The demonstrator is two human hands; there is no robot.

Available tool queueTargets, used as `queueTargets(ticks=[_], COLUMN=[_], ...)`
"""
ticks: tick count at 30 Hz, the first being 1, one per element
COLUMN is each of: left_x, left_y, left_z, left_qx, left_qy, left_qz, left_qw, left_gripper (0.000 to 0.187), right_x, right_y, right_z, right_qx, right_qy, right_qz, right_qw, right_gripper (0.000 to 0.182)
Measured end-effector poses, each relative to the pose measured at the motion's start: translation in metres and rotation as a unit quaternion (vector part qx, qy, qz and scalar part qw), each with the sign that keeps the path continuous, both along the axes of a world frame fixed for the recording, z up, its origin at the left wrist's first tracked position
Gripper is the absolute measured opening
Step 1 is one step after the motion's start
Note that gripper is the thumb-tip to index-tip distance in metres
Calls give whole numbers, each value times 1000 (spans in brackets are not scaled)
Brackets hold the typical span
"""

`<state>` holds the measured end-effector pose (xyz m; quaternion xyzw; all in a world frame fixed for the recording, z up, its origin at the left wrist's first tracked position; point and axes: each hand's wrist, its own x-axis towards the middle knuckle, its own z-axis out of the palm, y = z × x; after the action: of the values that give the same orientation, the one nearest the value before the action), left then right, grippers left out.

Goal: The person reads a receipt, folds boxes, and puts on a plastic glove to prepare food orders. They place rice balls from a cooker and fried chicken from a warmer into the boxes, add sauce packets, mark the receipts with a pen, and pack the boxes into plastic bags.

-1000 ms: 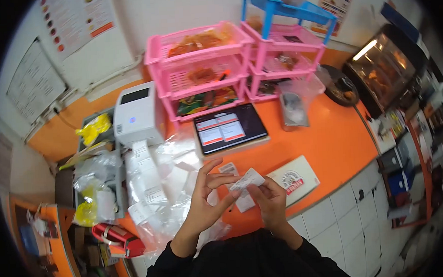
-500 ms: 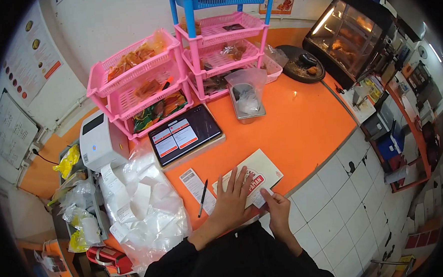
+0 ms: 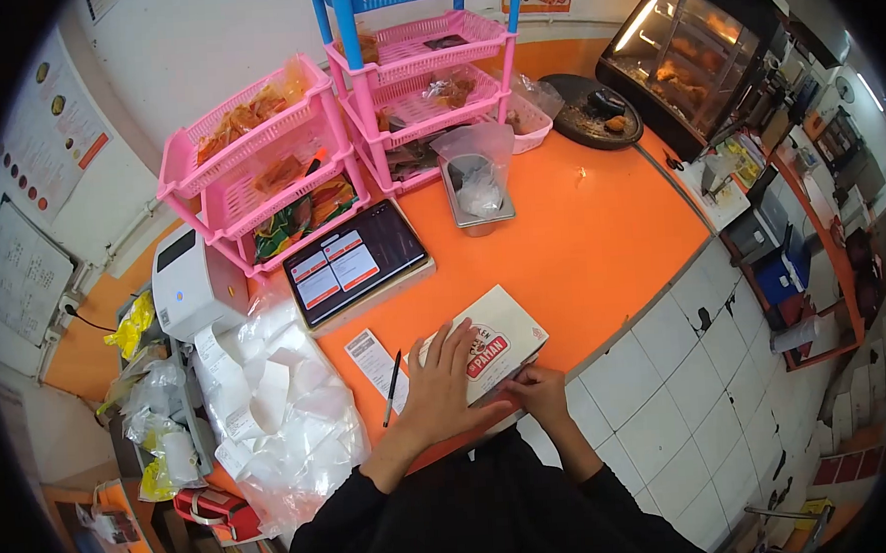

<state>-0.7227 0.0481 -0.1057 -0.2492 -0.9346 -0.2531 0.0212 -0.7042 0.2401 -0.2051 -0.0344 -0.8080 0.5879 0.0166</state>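
Note:
A cream cardboard food box (image 3: 496, 332) with a red-and-black printed logo lies closed-looking on the orange counter in front of me. My left hand (image 3: 444, 385) rests flat across its left part, fingers stretched out and slightly spread. At the box's near edge, my right hand (image 3: 541, 393) has its fingers closed against the front side; exactly what they pinch there is partly hidden. Just left of the box lie a black pen (image 3: 393, 387) and a printed paper receipt (image 3: 370, 358), with neither hand touching them.
Behind stand a tablet (image 3: 352, 261), pink racks (image 3: 246, 157) and a metal container (image 3: 480, 217). Left are a white label printer (image 3: 198, 284) and plastic bags with receipts (image 3: 280, 425). A stone mortar (image 3: 592, 149) and a heated display case (image 3: 687, 58) stand at the back right.
My right hand has moved slightly left, and the pale flap it pinched is now against the front of the box. The left hand stays on the box. The view has shifted slightly.

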Motion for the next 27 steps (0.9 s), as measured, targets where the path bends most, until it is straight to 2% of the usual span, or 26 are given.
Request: queueTargets(ticks=[1,2,4,7,9,10,11,12,13,14,15,16,17,18,19,21,22,24,25,27], left_x=[-1,-1,-1,0,0,2,3,5,14,20,25,33,45,58,71,108,125,154,158,159], left_y=[2,4,5,3,-1,-5,-11,-21,-32,-51,-72,-91,-114,-141,-167,-205,-219,-235,-239,-250], left_z=[-4,-12,-15,-10,-11,-11,-12,-12,3,-1,-9,-13,-7,-6,-4,9,7,1,-4,-12], left_qx=[-1,1,2,-37,-26,-32,60,151,171,165,182,199,202,190,181,32,34,-118,-114,-78], left_qy=[2,19,37,22,4,6,-10,-21,-15,-13,11,36,59,32,5,35,38,-108,-112,-135], left_qz=[0,12,28,23,6,32,-12,-52,-19,14,66,110,159,200,238,277,285,319,328,404], left_qw=[1000,1000,999,999,1000,999,998,987,985,986,981,973,965,961,954,960,957,934,931,901], left_gripper=[81,83,84,88,90,90,91,91,81,81,74,67,59,60,61,70,70,50,50,23], right_x=[0,0,0,-5,-3,2,2,1,-1,1,0,-1,-3,-3,-2,2,4,30,43,63], right_y=[0,1,-1,7,16,22,20,8,3,-7,-15,-29,-50,-72,-97,-146,-168,-208,-225,-254], right_z=[-2,-2,1,-5,-6,-11,-13,10,19,44,60,79,100,114,119,137,129,116,92,34], right_qx=[65,65,-118,-144,-105,-131,-158,-164,-174,-103,-96,-105,-59,-12,-34,-48,-27,-12,-13,143], right_qy=[61,63,-39,-34,-56,-14,27,49,83,157,250,245,356,463,448,370,424,314,310,292], right_qz=[11,12,-55,-79,-105,-148,-182,-252,-284,-254,-185,-169,-69,29,133,378,484,650,658,651], right_qw=[996,996,991,986,987,980,970,953,940,949,945,949,930,886,883,848,765,693,686,686], right_gripper=[28,28,30,29,30,30,30,32,33,35,32,32,28,24,20,7,7,19,19,32])
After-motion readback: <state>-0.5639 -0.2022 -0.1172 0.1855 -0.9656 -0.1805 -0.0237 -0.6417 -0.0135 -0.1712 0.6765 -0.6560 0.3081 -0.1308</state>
